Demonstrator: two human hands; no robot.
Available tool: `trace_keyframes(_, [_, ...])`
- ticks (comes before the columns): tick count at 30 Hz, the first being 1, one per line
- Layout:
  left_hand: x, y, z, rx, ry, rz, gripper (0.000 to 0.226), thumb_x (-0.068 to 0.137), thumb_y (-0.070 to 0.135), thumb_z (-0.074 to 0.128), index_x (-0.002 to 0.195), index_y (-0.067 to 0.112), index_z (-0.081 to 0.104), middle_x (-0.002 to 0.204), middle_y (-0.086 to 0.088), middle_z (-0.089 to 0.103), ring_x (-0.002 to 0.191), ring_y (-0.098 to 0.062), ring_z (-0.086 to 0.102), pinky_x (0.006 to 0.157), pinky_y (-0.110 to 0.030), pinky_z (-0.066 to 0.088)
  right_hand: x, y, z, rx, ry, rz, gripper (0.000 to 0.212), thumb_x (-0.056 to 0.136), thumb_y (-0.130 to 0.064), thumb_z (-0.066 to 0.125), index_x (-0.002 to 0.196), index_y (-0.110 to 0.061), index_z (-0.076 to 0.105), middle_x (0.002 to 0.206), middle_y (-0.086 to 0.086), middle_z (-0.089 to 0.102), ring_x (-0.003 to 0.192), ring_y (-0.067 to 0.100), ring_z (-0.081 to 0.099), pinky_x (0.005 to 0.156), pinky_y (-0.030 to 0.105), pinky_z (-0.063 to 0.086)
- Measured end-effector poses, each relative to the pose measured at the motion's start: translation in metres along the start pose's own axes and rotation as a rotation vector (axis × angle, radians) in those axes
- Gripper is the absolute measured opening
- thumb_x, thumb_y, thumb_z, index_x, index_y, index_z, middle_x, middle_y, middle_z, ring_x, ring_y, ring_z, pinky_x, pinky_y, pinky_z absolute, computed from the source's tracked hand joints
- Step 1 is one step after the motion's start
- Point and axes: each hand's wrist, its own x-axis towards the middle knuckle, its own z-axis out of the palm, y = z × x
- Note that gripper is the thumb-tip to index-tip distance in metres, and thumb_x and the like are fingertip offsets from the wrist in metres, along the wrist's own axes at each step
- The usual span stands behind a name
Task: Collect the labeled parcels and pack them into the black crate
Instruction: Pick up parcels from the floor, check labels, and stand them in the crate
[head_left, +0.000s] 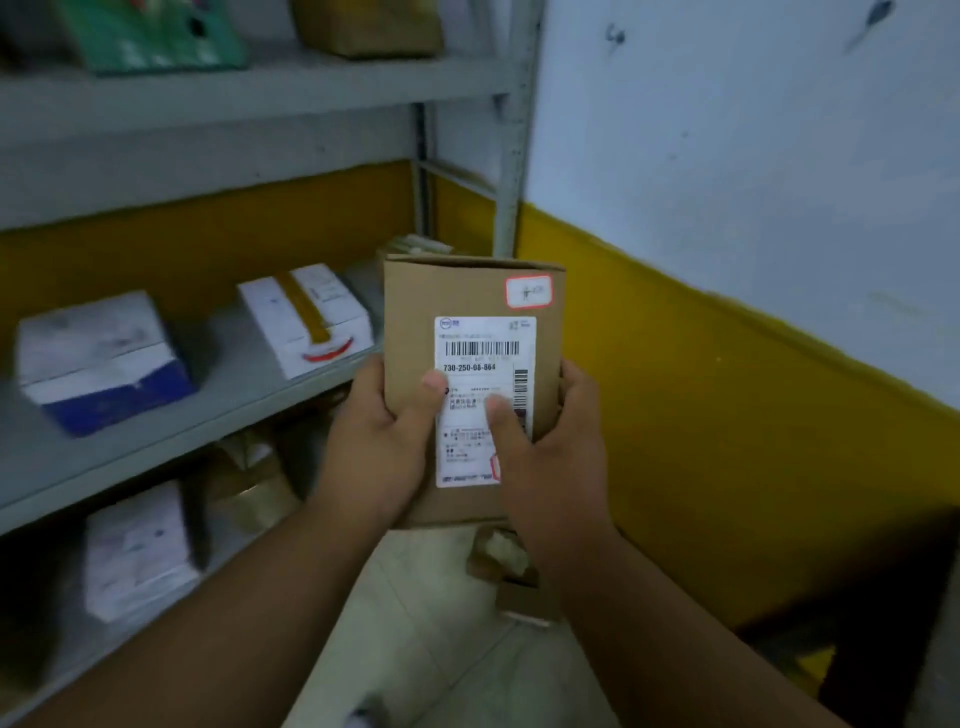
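Honestly, left hand (382, 447) and right hand (550, 452) both grip the labeled cardboard parcel (470, 296), thumbs on its shipping label (485, 358); keeping both hands on until the crate seems smart.

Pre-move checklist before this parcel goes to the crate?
1. Brown parcel held by both hands: ok; left hand and right hand grip its lower half.
2. Shipping label present and facing the camera: ok.
3. Label fully readable: not ok; both thumbs cover part.
4. Black crate located: cannot tell; none in view.
5. More parcels left on the grey shelf: ok; white boxes remain.
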Motion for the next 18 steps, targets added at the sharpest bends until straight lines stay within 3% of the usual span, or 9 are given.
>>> trace_keyframes(4, [-0.059, -0.01, -0.094, 0.029, 0.192, 0.006, 0.043, 0.077, 0.079, 0.047, 0.117, 0.062, 0.045, 0.11, 0.022, 0.068, 0.096, -0.004, 0.069, 0.08, -0.035, 0.059, -0.068, -0.026, 0.052, 0.025, -0.176, -0.088, 0.046, 0.089, -0.028, 0.071, 0.123, -0.04, 0.042, 0.114, -0.014, 0.067, 0.092, -0.006, 0.068, 0.06, 0.015, 0.056])
trace_keyframes(8, [-0.13, -0.03, -0.19, 0.015, 0.381, 0.089, 0.054, 0.09, 0.057, 0.056, 0.138, 0.052, 0.03, 0.115, 0.036, 0.058, 0.1, 0.015, 0.061, 0.07, -0.008, 0.051, -0.157, -0.051, 0.117, 0.03, -0.266, -0.206, 0.043, 0.085, -0.037, 0.067, 0.115, -0.051, 0.04, 0.115, -0.018, 0.065, 0.099, -0.007, 0.065, 0.067, 0.014, 0.055])
trace_keyframes(11, [-0.202, -0.055, -0.289, 0.067, 0.51, 0.087, 0.059, 0.09, 0.048, 0.055, 0.143, 0.046, 0.029, 0.112, 0.046, 0.055, 0.101, 0.023, 0.055, 0.07, 0.0, 0.045, -0.254, -0.066, 0.188, 0.054, -0.374, -0.259, 0.042, 0.086, -0.04, 0.065, 0.117, -0.05, 0.04, 0.119, -0.017, 0.062, 0.107, -0.002, 0.063, 0.077, 0.021, 0.058])
trace_keyframes(13, [-0.237, -0.066, -0.345, 0.126, 0.559, 0.051, 0.056, 0.089, 0.046, 0.056, 0.14, 0.047, 0.032, 0.109, 0.048, 0.056, 0.099, 0.022, 0.056, 0.07, -0.005, 0.047, -0.306, -0.068, 0.23, 0.109, -0.435, -0.247, 0.04, 0.088, -0.036, 0.064, 0.119, -0.047, 0.04, 0.119, -0.016, 0.061, 0.106, -0.004, 0.062, 0.079, 0.017, 0.056])
trace_keyframes(16, [-0.327, -0.083, -0.458, 0.204, 0.677, -0.05, 0.054, 0.09, 0.042, 0.061, 0.136, 0.053, 0.034, 0.112, 0.038, 0.062, 0.097, 0.017, 0.06, 0.079, -0.021, 0.049, -0.428, -0.078, 0.305, 0.169, -0.606, -0.209, 0.041, 0.093, -0.029, 0.064, 0.128, -0.029, 0.044, 0.115, -0.015, 0.06, 0.098, -0.017, 0.058, 0.071, 0.002, 0.046])
trace_keyframes(18, [-0.388, -0.086, -0.52, 0.285, 0.754, -0.118, 0.058, 0.092, 0.036, 0.063, 0.134, 0.06, 0.031, 0.105, 0.047, 0.059, 0.095, 0.021, 0.058, 0.073, -0.014, 0.046, -0.502, -0.091, 0.34, 0.181, -0.734, -0.192, 0.041, 0.095, -0.029, 0.063, 0.13, -0.027, 0.043, 0.117, -0.011, 0.06, 0.095, -0.018, 0.057, 0.066, -0.003, 0.041])
